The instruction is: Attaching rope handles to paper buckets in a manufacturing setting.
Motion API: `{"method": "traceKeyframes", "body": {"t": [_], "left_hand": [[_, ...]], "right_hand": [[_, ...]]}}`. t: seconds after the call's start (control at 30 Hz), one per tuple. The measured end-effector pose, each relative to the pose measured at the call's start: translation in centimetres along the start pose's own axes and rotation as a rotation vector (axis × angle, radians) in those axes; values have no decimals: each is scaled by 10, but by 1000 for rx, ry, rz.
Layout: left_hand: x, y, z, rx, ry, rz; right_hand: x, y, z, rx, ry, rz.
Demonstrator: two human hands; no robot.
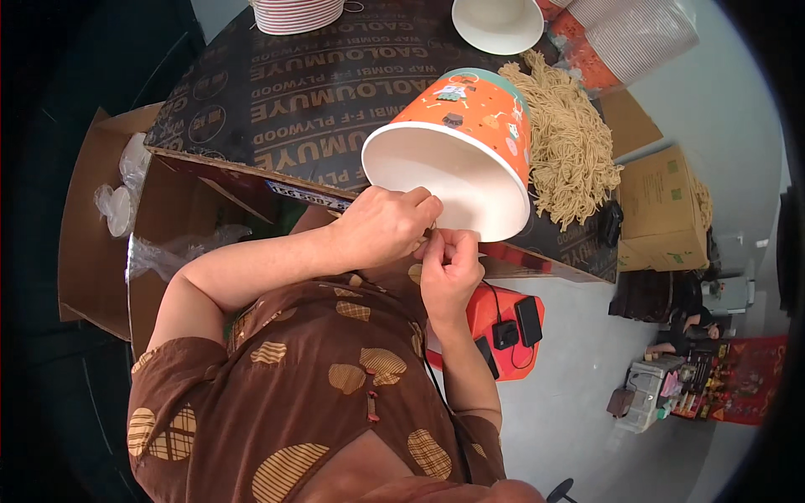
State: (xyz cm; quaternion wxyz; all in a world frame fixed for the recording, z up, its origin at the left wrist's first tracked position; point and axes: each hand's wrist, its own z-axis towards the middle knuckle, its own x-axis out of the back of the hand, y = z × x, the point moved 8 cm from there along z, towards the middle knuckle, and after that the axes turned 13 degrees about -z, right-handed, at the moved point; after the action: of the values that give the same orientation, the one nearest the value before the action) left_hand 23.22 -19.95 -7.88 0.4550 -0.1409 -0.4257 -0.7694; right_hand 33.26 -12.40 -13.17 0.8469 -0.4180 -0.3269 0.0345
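Observation:
An orange paper bucket [482, 109] with a teal band, cartoon prints and a white inside lies tilted on the dark table, its mouth facing me. Right at the lower rim, my left hand [390, 220] and my right hand [451, 267] meet, both with fingers pinched together. A small brownish piece shows between the fingertips; the fingers cover most of it, so I cannot make out what it is. Beside the bucket, on its right, lies a heap of beige cords [566, 142], apart from both hands.
The dark printed plywood table [310, 109] ends just in front of me. A white bowl-shaped container [499, 23], stacked paper buckets in plastic [633, 42] and a striped stack [298, 15] stand at the back. Cardboard boxes [662, 210] flank both sides; a red stool [482, 310] holds phones and a charger.

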Motion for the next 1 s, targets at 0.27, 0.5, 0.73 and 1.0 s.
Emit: {"method": "traceKeyframes", "body": {"t": [0.27,0.5,0.73,1.0], "left_hand": [[-1,-9,3,56,33,-60],[0,-17,5,133,50,-95],[0,-20,7,178,49,-96],[-6,-18,15,178,-50,54]], "right_hand": [[4,-13,-6,257,33,-215],[4,-20,-9,353,57,-290],[3,-21,-10,356,43,-287],[2,-18,-13,326,8,-318]]}}
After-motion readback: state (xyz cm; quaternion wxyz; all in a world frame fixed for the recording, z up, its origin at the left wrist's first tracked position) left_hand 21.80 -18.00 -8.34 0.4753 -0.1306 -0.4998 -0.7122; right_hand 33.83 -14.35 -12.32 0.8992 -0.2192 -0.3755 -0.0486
